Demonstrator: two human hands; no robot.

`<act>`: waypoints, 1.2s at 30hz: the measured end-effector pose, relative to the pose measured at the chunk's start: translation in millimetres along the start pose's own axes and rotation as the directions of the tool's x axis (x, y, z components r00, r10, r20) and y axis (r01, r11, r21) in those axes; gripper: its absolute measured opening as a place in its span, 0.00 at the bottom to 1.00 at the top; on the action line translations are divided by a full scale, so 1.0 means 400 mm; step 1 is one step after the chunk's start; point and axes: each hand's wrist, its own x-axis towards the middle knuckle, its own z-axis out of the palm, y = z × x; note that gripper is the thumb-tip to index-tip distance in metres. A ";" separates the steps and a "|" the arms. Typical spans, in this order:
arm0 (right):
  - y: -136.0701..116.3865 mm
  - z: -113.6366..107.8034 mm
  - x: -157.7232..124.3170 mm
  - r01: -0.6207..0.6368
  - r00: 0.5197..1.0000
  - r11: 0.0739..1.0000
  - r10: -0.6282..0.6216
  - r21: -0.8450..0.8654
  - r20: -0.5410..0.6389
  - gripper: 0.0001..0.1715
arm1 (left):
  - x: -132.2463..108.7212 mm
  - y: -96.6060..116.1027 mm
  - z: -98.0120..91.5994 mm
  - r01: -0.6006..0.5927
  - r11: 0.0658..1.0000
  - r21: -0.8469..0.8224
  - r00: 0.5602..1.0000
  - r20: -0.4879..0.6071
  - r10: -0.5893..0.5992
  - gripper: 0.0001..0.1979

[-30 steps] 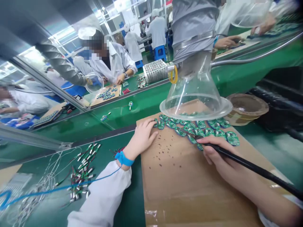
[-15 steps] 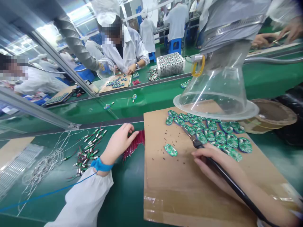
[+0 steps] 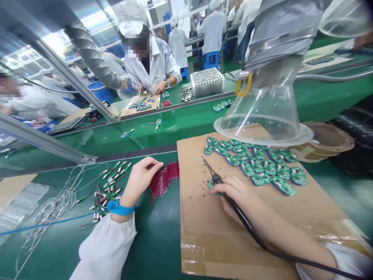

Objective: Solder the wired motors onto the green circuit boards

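My right hand (image 3: 233, 194) grips a black-handled soldering iron (image 3: 217, 178), its thin tip (image 3: 205, 162) pointing up and left above the cardboard sheet (image 3: 210, 233). Under my fingers lies a single green circuit board (image 3: 211, 184), mostly hidden. Several more green boards (image 3: 256, 165) lie in a loose cluster to the right. My left hand (image 3: 142, 177) is at the sheet's left side, its fingertips at a fan of red wires (image 3: 163, 181). I cannot tell if it grips them. A blue wrist strap (image 3: 121, 209) circles that wrist.
A clear plastic fume hood (image 3: 262, 120) hangs over the boards' far edge, with a brown round pot (image 3: 323, 142) beyond it. Cut wires with metal ends (image 3: 105, 198) and thin white wires (image 3: 56, 210) lie on the green bench. Co-workers sit across the belt.
My right hand has moved left, bringing the iron over the lone board. My left hand has left the boards and now sits at the red wires. The view has shifted.
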 end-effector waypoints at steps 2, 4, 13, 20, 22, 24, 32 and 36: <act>0.001 -0.002 -0.003 -0.015 1.000 1.000 0.015 -0.023 -0.001 0.21 | 0.003 -0.001 -0.008 -0.006 0.999 -0.037 0.993 -0.116 0.002 0.13; -0.001 0.000 -0.002 -0.026 1.000 0.999 0.026 -0.033 -0.016 0.21 | 0.002 0.013 -0.009 -0.046 0.985 -0.166 0.976 -0.219 0.009 0.12; 0.010 -0.020 -0.006 -0.006 0.981 0.999 -0.005 -0.052 -0.192 0.14 | -0.068 0.199 0.160 -0.001 0.945 -0.327 0.934 0.338 0.118 0.11; 0.045 -0.075 -0.061 -0.040 0.925 0.995 0.003 -0.089 -0.379 0.10 | -0.054 0.228 0.199 -0.037 0.943 -0.330 0.856 0.477 0.200 0.10; 0.053 -0.073 -0.077 -0.126 0.911 0.992 0.113 -0.007 -0.397 0.11 | -0.055 0.223 0.197 -0.015 0.945 -0.326 0.845 0.502 0.187 0.11; 0.059 -0.065 -0.088 -0.181 0.889 0.973 0.225 0.145 -0.399 0.19 | -0.060 0.220 0.199 -0.034 0.946 -0.321 0.852 0.486 0.196 0.11; 0.034 -0.062 -0.086 -0.149 0.829 0.908 0.331 0.392 -0.451 0.18 | -0.074 0.215 0.211 -0.156 0.962 -0.223 0.865 0.440 0.242 0.11; 0.032 -0.075 -0.087 -0.175 0.812 0.905 0.356 0.388 -0.463 0.14 | -0.075 0.208 0.209 -0.187 0.965 -0.186 0.848 0.464 0.254 0.11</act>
